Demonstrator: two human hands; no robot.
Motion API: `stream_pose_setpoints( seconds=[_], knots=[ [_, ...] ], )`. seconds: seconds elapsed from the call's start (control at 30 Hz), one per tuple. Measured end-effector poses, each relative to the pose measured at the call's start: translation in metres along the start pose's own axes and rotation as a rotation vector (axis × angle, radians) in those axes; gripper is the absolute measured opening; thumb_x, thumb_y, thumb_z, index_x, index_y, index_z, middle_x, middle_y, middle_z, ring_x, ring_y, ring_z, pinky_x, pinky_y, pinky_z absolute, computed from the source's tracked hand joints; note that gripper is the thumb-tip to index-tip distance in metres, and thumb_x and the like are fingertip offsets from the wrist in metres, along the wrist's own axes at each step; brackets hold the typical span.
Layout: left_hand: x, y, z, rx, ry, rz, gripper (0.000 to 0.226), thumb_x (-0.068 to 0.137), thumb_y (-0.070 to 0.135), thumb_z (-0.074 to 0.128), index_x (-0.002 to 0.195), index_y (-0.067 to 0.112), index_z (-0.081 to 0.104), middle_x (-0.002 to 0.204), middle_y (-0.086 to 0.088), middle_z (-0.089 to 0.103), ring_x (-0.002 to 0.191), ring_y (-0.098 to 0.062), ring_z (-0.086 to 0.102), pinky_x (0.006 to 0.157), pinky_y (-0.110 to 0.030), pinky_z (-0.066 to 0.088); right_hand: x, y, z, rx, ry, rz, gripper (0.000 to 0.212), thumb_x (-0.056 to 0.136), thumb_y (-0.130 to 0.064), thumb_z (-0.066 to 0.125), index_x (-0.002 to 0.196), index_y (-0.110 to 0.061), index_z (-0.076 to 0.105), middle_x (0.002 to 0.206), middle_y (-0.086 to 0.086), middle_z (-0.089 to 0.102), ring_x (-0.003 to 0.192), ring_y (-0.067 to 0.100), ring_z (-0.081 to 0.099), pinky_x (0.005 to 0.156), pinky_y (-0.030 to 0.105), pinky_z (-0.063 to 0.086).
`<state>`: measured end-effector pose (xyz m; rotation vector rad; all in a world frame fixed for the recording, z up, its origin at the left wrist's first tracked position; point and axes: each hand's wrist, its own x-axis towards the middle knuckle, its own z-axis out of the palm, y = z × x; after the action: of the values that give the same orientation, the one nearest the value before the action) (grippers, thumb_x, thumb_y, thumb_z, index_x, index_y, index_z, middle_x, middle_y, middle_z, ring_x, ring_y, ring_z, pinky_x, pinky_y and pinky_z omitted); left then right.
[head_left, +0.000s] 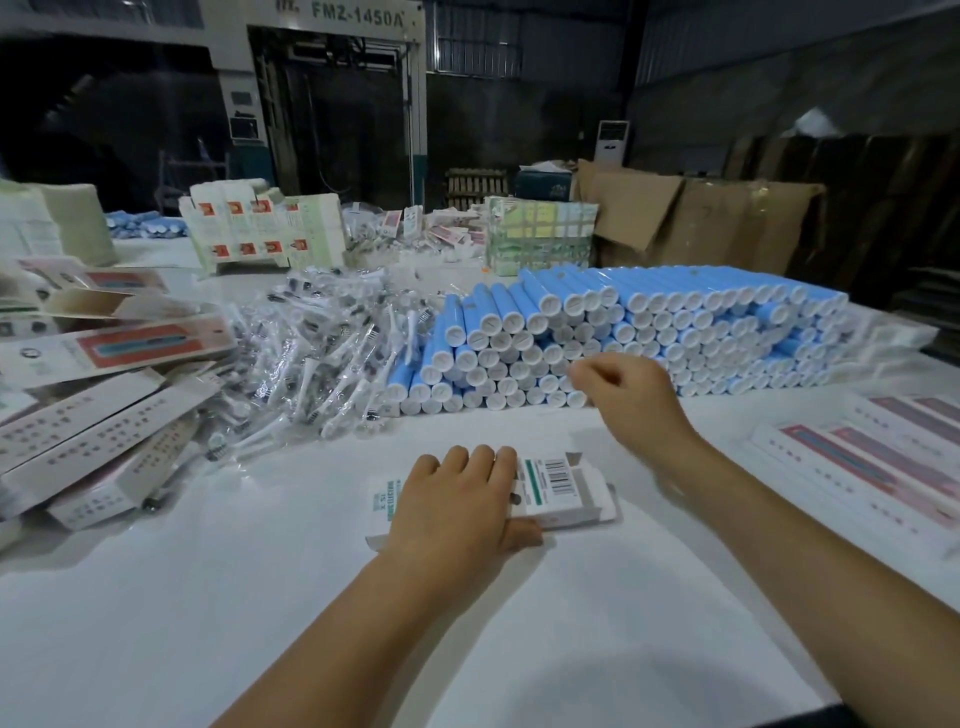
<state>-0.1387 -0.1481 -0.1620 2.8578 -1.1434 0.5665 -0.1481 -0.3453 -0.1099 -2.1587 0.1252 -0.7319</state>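
A small white carton (563, 491) with a barcode label and an open end flap lies on the white table (291, 597). My left hand (457, 501) holds it, fingers over its top and thumb against its near side. My right hand (631, 397) is stretched out to the front of a stack of blue tubes with white caps (613, 332). Its fingers are loosely curled and its fingertips are at the cap ends of the lower rows. I see nothing in that hand, which is slightly blurred.
A heap of plastic-wrapped brush heads (322, 353) lies left of the tubes. Long printed cartons (98, 415) pile up at the far left, and flat ones (883, 457) lie at the right. Bundled flat cartons (260, 228), cardboard boxes (691, 218) and a large machine (332, 104) stand behind.
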Motion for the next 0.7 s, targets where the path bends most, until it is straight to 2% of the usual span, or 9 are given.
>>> stream_pose_setpoints(
  seconds=[0.1, 0.17, 0.23, 0.3, 0.37, 0.47, 0.53, 0.6, 0.7],
  knots=[
    [0.000, 0.005, 0.001, -0.012, 0.004, -0.012, 0.075, 0.088, 0.073, 0.031, 0.139, 0.019, 0.027, 0.124, 0.002, 0.046, 0.110, -0.024, 0.044, 0.086, -0.037, 0.030, 0.046, -0.036, 0.002, -0.188, 0.043, -0.169, 0.036, 0.092, -0.015, 0.052, 0.059, 0.000, 0.047, 0.053, 0.007, 0.038, 0.053, 0.015, 0.032, 0.053, 0.030, 0.026],
    [0.001, 0.008, 0.000, -0.001, -0.020, -0.007, 0.072, 0.089, 0.070, 0.033, 0.138, 0.016, 0.031, 0.122, 0.000, 0.049, 0.107, -0.025, 0.046, 0.085, -0.038, 0.032, 0.084, -0.051, 0.014, -0.344, 0.014, -0.225, 0.032, 0.091, -0.009, 0.046, 0.059, -0.006, 0.045, 0.057, 0.008, 0.041, 0.060, 0.021, 0.036, 0.057, 0.031, 0.026],
    [0.000, 0.007, -0.001, 0.021, 0.002, -0.002, 0.071, 0.085, 0.070, 0.045, 0.130, 0.015, 0.048, 0.109, 0.000, 0.058, 0.096, -0.023, 0.055, 0.078, -0.036, 0.039, 0.123, -0.058, 0.029, -0.525, -0.027, -0.201, 0.022, 0.090, -0.005, 0.043, 0.073, -0.002, 0.057, 0.076, 0.012, 0.056, 0.072, 0.028, 0.049, 0.061, 0.034, 0.039],
    [0.001, 0.008, -0.004, 0.017, 0.003, -0.001, 0.069, 0.081, 0.071, 0.052, 0.123, 0.016, 0.058, 0.101, 0.002, 0.062, 0.088, -0.021, 0.059, 0.073, -0.033, 0.043, 0.154, -0.058, 0.044, -0.710, -0.094, -0.112, 0.016, 0.087, 0.001, 0.043, 0.087, 0.003, 0.059, 0.097, 0.018, 0.060, 0.076, 0.031, 0.054, 0.060, 0.038, 0.046],
    [0.003, 0.008, -0.001, -0.023, -0.015, -0.001, 0.072, 0.087, 0.069, 0.042, 0.134, 0.015, 0.046, 0.114, 0.001, 0.057, 0.101, -0.023, 0.054, 0.081, -0.036, 0.040, 0.173, -0.056, 0.057, -0.928, -0.184, -0.053, 0.013, 0.088, 0.002, 0.043, 0.087, -0.001, 0.056, 0.104, 0.018, 0.060, 0.072, 0.026, 0.052, 0.055, 0.032, 0.040],
    [0.008, 0.008, 0.003, -0.030, -0.006, 0.010, 0.076, 0.090, 0.067, 0.035, 0.143, 0.014, 0.027, 0.129, -0.002, 0.046, 0.114, -0.026, 0.044, 0.091, -0.039, 0.033, 0.189, -0.052, 0.070, -1.199, -0.279, -0.038, 0.021, 0.091, -0.006, 0.044, 0.109, -0.002, 0.055, 0.113, 0.017, 0.058, 0.093, 0.031, 0.056, 0.069, 0.036, 0.041],
    [0.011, 0.009, 0.006, -0.042, -0.034, 0.002, 0.078, 0.090, 0.067, 0.034, 0.144, 0.014, 0.021, 0.133, -0.004, 0.042, 0.117, -0.027, 0.039, 0.094, -0.040, 0.029, 0.198, -0.051, 0.072, -1.252, -0.326, -0.028, 0.027, 0.091, -0.010, 0.044, 0.115, -0.002, 0.053, 0.114, 0.016, 0.056, 0.092, 0.031, 0.054, 0.069, 0.038, 0.043],
    [0.012, 0.009, 0.005, -0.038, -0.055, -0.006, 0.079, 0.089, 0.067, 0.035, 0.145, 0.013, 0.020, 0.135, -0.004, 0.041, 0.119, -0.027, 0.038, 0.095, -0.040, 0.028, 0.202, -0.052, 0.070, -1.262, -0.372, -0.016, 0.028, 0.090, -0.010, 0.044, 0.115, -0.002, 0.054, 0.109, 0.016, 0.055, 0.090, 0.031, 0.053, 0.068, 0.038, 0.044],
    [0.013, 0.010, 0.006, -0.031, -0.084, -0.012, 0.079, 0.089, 0.068, 0.035, 0.145, 0.014, 0.019, 0.135, -0.003, 0.040, 0.119, -0.026, 0.037, 0.095, -0.039, 0.027, 0.203, -0.058, 0.064, -1.289, -0.414, -0.012, 0.015, 0.088, -0.010, 0.049, 0.101, -0.004, 0.053, 0.087, 0.012, 0.052, 0.078, 0.027, 0.052, 0.064, 0.036, 0.045]
  ],
)
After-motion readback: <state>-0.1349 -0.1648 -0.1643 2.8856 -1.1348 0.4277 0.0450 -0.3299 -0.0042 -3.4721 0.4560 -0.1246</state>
